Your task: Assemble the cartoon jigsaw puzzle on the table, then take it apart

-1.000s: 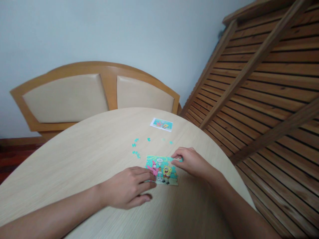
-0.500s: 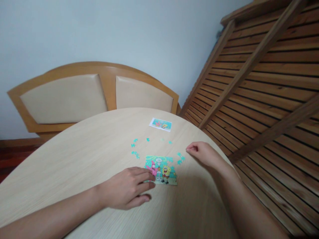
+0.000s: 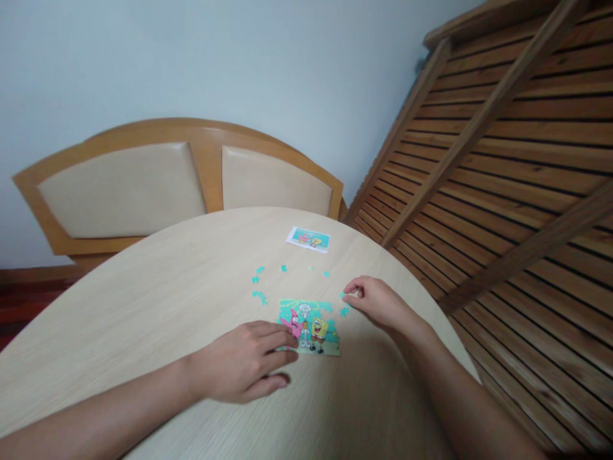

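Note:
A mostly joined jigsaw puzzle [image 3: 320,328] with cartoon figures lies on the table, with a gap in its upper right part. My left hand [image 3: 251,359] rests open at its left edge, fingers stretched out and fingertips over the pink figure. Right of the puzzle, my right hand [image 3: 376,301] reaches down to the loose teal pieces, thumb and forefinger pinched around a small puzzle piece [image 3: 341,295]. Just below those fingertips lies another loose piece [image 3: 345,312]. Part of this little group is hidden under the hand.
More loose pieces [image 3: 259,295] lie left of the puzzle, with several others [image 3: 284,269] beyond it. A printed picture card [image 3: 309,239] sits near the far side of the round table [image 3: 191,287]. Behind stands a padded chair [image 3: 211,166]; wooden slats [image 3: 479,160] rise at the right.
My right hand has moved left and slightly down, from beside the loose teal pieces onto them. The left hand stays in place on the puzzle's edge.

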A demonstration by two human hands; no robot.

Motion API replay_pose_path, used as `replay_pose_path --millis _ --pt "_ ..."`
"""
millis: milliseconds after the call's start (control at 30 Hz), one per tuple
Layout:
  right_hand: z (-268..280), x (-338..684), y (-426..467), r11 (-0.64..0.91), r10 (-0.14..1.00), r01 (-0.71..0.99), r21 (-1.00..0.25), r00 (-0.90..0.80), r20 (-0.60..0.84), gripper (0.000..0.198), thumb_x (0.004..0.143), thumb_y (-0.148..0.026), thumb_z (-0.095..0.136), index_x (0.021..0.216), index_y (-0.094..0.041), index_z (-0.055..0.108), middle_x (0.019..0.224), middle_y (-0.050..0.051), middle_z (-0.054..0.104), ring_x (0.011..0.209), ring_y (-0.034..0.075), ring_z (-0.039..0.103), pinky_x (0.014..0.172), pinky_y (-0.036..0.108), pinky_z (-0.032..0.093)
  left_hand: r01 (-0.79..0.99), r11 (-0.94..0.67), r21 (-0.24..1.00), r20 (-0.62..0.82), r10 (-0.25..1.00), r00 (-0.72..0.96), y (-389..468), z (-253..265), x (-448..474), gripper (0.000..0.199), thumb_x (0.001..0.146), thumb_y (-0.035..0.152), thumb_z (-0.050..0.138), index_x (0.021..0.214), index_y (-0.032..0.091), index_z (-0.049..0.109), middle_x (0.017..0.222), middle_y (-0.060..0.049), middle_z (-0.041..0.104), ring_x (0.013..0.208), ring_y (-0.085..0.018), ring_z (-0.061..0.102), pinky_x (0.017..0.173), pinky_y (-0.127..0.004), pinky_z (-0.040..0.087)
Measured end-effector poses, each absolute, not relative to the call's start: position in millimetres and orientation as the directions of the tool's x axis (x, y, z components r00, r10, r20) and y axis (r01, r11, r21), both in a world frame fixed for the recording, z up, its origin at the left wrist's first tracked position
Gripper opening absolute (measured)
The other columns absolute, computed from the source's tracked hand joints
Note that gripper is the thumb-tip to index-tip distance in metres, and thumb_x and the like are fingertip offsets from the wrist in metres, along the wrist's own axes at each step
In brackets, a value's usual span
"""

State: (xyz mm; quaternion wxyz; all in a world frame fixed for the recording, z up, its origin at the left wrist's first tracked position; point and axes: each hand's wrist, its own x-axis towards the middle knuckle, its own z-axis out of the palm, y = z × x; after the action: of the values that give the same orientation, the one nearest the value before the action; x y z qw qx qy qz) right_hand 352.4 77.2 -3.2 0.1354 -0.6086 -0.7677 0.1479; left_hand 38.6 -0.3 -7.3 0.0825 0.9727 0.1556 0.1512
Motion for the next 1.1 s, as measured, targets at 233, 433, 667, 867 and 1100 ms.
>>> replay_pose_path --millis 233,433,667,867,1100 --pt "-8 346 75 0.236 0.97 0.878 -0.417 -0.241 0.041 0.022 0.072 -0.022 0.064 0.093 -0.017 0.071 0.09 0.006 0.07 0.074 0.018 0.06 0.067 0.026 0.043 0.298 -0.934 0.195 0.275 0.344 0.898 0 -9 38 0.03 0.101 0.033 0.048 0.123 0.015 0.057 0.118 -0.014 0.066 0.111 -0.027 0.063 0.098 -0.044 0.053" --pt "-3 341 72 0.261 0.961 0.851 -0.455 -0.274 0.038 0.021 0.072 -0.017 0.061 0.091 -0.019 0.069 0.086 0.003 0.07 0.075 0.017 0.062 0.069 0.026 0.043 0.329 -0.926 0.185 0.296 0.372 0.88 0 -10 37 0.03 0.1 0.034 0.049 0.122 0.016 0.058 0.116 -0.014 0.066 0.111 -0.027 0.063 0.099 -0.044 0.053" --pt "-22 340 84 0.353 0.934 0.85 -0.391 -0.294 0.204 0.033 0.091 -0.029 0.054 0.12 -0.017 0.066 0.122 0.011 0.068 0.111 0.024 0.061 0.098 0.038 0.045 0.336 -0.926 0.172 0.275 0.373 0.886 -1 -10 37 0.031 0.1 0.034 0.05 0.123 0.015 0.058 0.118 -0.014 0.065 0.112 -0.027 0.063 0.099 -0.044 0.053" --pt "-36 327 90 0.424 0.904 0.842 -0.333 -0.372 0.211 0.041 0.1 -0.031 0.042 0.137 -0.024 0.058 0.146 0.009 0.055 0.135 0.027 0.045 0.11 0.052 0.034 0.349 -0.921 0.175 0.305 0.388 0.87 -1 -9 37 0.029 0.101 0.034 0.048 0.122 0.016 0.059 0.116 -0.013 0.066 0.112 -0.026 0.063 0.099 -0.043 0.053" --pt "-19 327 85 0.55 0.835 0.756 -0.355 -0.496 0.238 0.021 0.091 -0.021 0.056 0.102 -0.021 0.074 0.108 0.007 0.074 0.105 0.023 0.062 0.096 0.038 0.046 0.42 -0.895 0.154 0.288 0.447 0.847 -1 -12 36 0.031 0.101 0.036 0.048 0.123 0.017 0.058 0.117 -0.014 0.065 0.115 -0.028 0.062 0.1 -0.045 0.053"
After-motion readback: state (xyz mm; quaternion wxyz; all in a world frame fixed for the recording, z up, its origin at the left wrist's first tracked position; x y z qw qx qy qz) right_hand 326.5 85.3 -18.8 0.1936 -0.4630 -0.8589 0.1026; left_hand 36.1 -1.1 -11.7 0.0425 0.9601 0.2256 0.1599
